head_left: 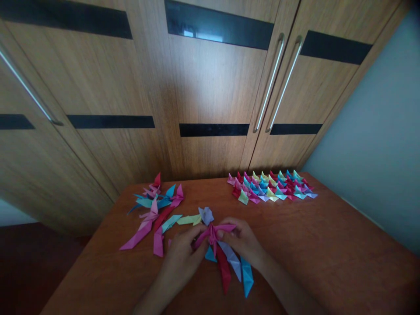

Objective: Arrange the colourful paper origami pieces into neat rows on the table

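Between my two hands is a magenta folded-paper piece (212, 234), with arms spreading left and right and a pleated middle. My left hand (185, 251) is closed on its left arm. The fingers of my right hand (241, 240) pinch its right arm. Just behind it lies a lavender folded piece (206, 215). Below my hands, a red paper strip (224, 267), a lavender strip (232, 260) and a blue strip (246, 276) point toward me. A pale yellow strip (188, 220) and a mint strip (171, 223) lie beside my left hand.
On the wooden table (288, 253), a loose pile of folded paper pieces (154, 205) lies at the left. Several rows of small colourful folded pieces (271, 187) stand at the back right. A wooden cabinet (210, 87) rises behind the table, and a pale wall (377, 131) flanks the right.
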Available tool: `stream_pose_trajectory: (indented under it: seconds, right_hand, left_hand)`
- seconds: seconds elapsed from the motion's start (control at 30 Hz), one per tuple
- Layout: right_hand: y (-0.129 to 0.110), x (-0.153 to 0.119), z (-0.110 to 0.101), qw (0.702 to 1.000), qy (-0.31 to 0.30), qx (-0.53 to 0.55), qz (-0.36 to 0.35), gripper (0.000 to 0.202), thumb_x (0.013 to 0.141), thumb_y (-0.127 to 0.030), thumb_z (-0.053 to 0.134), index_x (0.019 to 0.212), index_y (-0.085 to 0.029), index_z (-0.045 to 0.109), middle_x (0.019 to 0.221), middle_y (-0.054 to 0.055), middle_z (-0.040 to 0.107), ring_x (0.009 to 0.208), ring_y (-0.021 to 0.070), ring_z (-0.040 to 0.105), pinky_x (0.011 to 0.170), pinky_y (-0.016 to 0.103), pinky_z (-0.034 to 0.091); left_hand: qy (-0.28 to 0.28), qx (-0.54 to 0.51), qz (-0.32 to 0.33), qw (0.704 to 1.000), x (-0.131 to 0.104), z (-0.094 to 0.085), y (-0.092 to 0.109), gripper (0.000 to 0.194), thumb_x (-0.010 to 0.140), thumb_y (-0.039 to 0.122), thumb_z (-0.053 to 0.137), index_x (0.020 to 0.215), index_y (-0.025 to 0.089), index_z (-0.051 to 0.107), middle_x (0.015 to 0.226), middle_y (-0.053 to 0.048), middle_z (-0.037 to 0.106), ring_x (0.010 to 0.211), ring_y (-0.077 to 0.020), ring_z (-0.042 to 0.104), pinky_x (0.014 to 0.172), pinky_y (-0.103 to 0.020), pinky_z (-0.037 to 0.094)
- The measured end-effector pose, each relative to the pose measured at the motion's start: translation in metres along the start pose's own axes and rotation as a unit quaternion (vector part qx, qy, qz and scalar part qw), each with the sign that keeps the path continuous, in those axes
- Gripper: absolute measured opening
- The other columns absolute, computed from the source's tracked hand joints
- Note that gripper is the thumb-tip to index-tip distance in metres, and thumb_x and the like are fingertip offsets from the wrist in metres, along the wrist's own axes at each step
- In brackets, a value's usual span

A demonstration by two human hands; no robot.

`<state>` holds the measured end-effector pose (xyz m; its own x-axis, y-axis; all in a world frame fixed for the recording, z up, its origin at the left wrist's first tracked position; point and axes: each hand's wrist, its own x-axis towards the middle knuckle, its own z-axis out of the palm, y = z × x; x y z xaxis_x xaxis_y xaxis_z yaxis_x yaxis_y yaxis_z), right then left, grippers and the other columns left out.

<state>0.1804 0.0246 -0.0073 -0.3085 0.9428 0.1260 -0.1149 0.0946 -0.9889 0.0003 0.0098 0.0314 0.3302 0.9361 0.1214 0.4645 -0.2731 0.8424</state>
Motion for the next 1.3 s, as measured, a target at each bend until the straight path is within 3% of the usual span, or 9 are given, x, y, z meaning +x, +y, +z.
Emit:
stream_pose_trajectory:
  seconds: [0.23,0.43,0.57,0.7,0.9,1.13,1.3]
  right_hand:
    - [0.002,-0.002,-0.007,0.996,-0.074,-0.037,0.02,0.018,0.078,-0.034,0.066,0.082,-0.016,0.067,0.077,0.001,0.064,0.072,0.0125,0.057,0.066,0.022,0.043]
    - [-0.006,-0.002,-0.008,0.993,-0.081,-0.089,0.01,0.016,0.08,-0.032,0.063,0.08,-0.017,0.069,0.076,0.0,0.064,0.07,0.0121,0.056,0.063,0.021,0.041]
    - [-0.007,-0.002,-0.01,0.994,-0.095,-0.048,0.024,0.022,0.08,-0.037,0.064,0.076,-0.015,0.067,0.07,-0.001,0.062,0.066,0.0103,0.053,0.061,0.02,0.04]
    - [-0.001,-0.005,-0.011,0.989,-0.096,0.086,0.07,0.03,0.076,-0.044,0.069,0.073,-0.014,0.063,0.065,-0.002,0.059,0.058,0.008,0.05,0.055,0.019,0.038]
    - [0.006,-0.009,0.001,0.948,-0.071,0.289,0.109,0.036,0.066,-0.046,0.078,0.07,-0.015,0.059,0.057,-0.003,0.055,0.049,0.0071,0.048,0.049,0.019,0.036]
    - [0.004,-0.008,0.008,0.93,-0.03,0.354,0.09,0.032,0.064,-0.042,0.08,0.07,-0.017,0.062,0.057,-0.004,0.053,0.048,0.0059,0.043,0.049,0.018,0.034]
    - [0.009,-0.011,0.008,0.935,-0.039,0.343,0.086,0.036,0.063,-0.047,0.079,0.068,-0.018,0.06,0.058,-0.004,0.053,0.049,0.0072,0.044,0.05,0.019,0.036]
  left_hand:
    - [-0.025,0.01,-0.002,1.0,0.0,-0.002,-0.001,0.019,0.081,0.022,0.049,0.074,0.019,0.066,0.064,0.001,0.06,0.063,-0.0163,0.054,0.058,-0.023,0.036]
    - [-0.035,-0.006,-0.026,0.999,0.0,-0.002,0.003,0.02,0.082,0.024,0.049,0.069,0.019,0.063,0.059,0.002,0.055,0.059,-0.0151,0.048,0.054,-0.023,0.033]
    - [-0.067,-0.089,-0.055,0.992,0.001,-0.003,0.002,0.018,0.08,0.024,0.053,0.066,0.018,0.061,0.059,0.003,0.052,0.058,-0.0133,0.047,0.052,-0.022,0.033]
    - [-0.098,-0.277,-0.086,0.952,0.0,-0.001,-0.006,0.017,0.081,0.03,0.058,0.072,0.016,0.063,0.062,0.002,0.057,0.059,-0.0116,0.05,0.056,-0.021,0.037]
    - [-0.075,-0.48,-0.131,0.864,-0.006,0.01,-0.009,0.017,0.076,0.032,0.07,0.076,0.016,0.067,0.067,0.0,0.061,0.061,-0.0094,0.054,0.057,-0.019,0.04]
    - [-0.036,-0.544,-0.148,0.825,-0.007,0.018,-0.009,0.016,0.072,0.029,0.075,0.075,0.015,0.068,0.07,-0.001,0.065,0.064,-0.0089,0.057,0.062,-0.019,0.044]
    - [-0.053,-0.573,-0.136,0.806,-0.009,0.019,-0.01,0.019,0.07,0.03,0.077,0.07,0.015,0.067,0.062,0.001,0.064,0.057,-0.0077,0.056,0.057,-0.019,0.043]
